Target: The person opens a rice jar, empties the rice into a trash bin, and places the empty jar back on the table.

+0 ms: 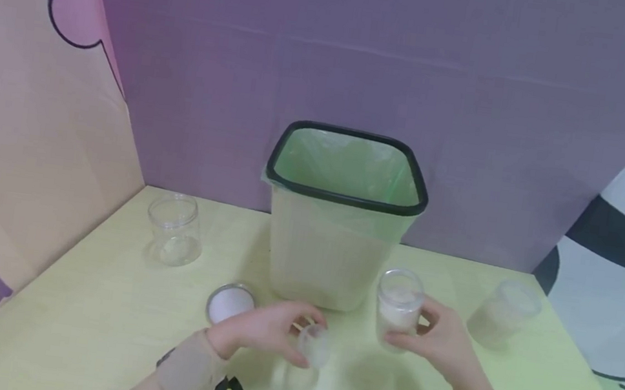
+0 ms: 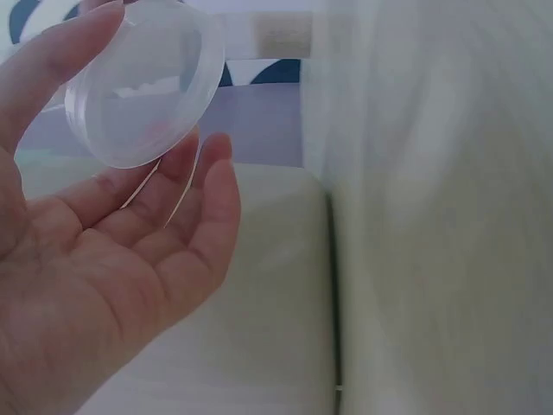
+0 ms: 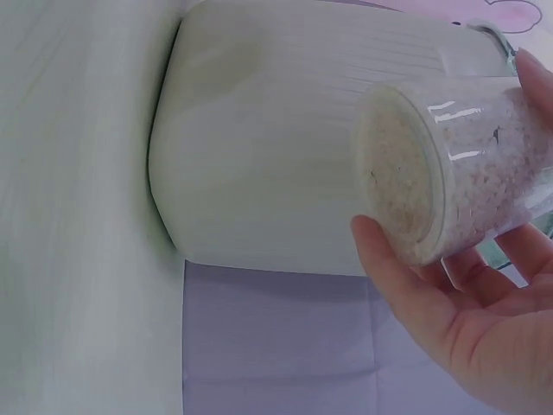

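Observation:
My left hand (image 1: 275,331) pinches a clear round plastic lid (image 1: 315,346) by its edge, above the table in front of the bin. In the left wrist view the lid (image 2: 151,86) is tilted, held between thumb and fingers. My right hand (image 1: 438,337) grips a clear jar (image 1: 397,313) partly filled with pale grains. The right wrist view shows the jar's base and the pinkish-white grains in the jar (image 3: 467,164), with fingers around its side. In the head view the jar's mouth is uncovered and it is held upright, just right of the bin.
A pale bin (image 1: 329,249) with a dark rim and a green liner stands at the back middle. An empty clear jar (image 1: 175,237) is at the left, a silver-rimmed lid (image 1: 230,305) nearer. Another jar (image 1: 502,316) with pale contents stands at the right on the light table (image 1: 97,325).

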Demonstrator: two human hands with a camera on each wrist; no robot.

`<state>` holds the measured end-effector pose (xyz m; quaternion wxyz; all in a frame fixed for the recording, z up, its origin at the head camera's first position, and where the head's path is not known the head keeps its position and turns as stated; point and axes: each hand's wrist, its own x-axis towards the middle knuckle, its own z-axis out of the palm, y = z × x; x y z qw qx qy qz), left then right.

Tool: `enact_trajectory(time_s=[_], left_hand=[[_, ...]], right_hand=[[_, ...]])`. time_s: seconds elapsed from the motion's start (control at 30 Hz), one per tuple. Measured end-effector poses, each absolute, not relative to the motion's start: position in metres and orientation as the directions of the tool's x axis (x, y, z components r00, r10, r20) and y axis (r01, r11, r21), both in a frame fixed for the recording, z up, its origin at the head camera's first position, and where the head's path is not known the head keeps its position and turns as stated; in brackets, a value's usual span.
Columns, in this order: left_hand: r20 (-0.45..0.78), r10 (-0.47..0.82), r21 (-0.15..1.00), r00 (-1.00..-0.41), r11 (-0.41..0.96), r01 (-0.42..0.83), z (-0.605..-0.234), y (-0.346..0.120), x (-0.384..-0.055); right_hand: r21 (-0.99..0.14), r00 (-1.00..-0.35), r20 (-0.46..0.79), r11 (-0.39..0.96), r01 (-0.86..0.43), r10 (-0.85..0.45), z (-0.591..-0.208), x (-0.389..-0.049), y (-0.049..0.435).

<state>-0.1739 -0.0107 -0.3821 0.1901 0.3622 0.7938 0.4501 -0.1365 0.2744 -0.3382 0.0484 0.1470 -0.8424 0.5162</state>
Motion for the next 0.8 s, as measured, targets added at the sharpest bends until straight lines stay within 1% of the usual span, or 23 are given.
enact_trajectory(time_s=[0.17,0.37,0.6,0.8], left_hand=[[-0.007,0.74,0.845,-0.672,0.364,0.392,-0.394,-0.007,-0.18],[-0.072,0.701,0.767,-0.71,0.494,0.41,-0.4,0.007,-0.184],[-0.125,0.713,0.75,-0.69,0.523,0.405,-0.402,0.019,-0.188],[-0.161,0.688,0.732,-0.708,0.565,0.382,-0.401,0.023,-0.189]], right_hand=[[-0.859,-0.953,0.233,0.419,-0.295,-0.194,-0.338,-0.136,0.275],[-0.865,-0.955,0.225,0.41,-0.288,-0.195,-0.336,-0.136,0.279],[-0.855,-0.946,0.25,0.412,-0.315,-0.205,-0.336,-0.135,0.279],[-0.858,-0.946,0.25,0.405,-0.316,-0.208,-0.335,-0.134,0.279]])
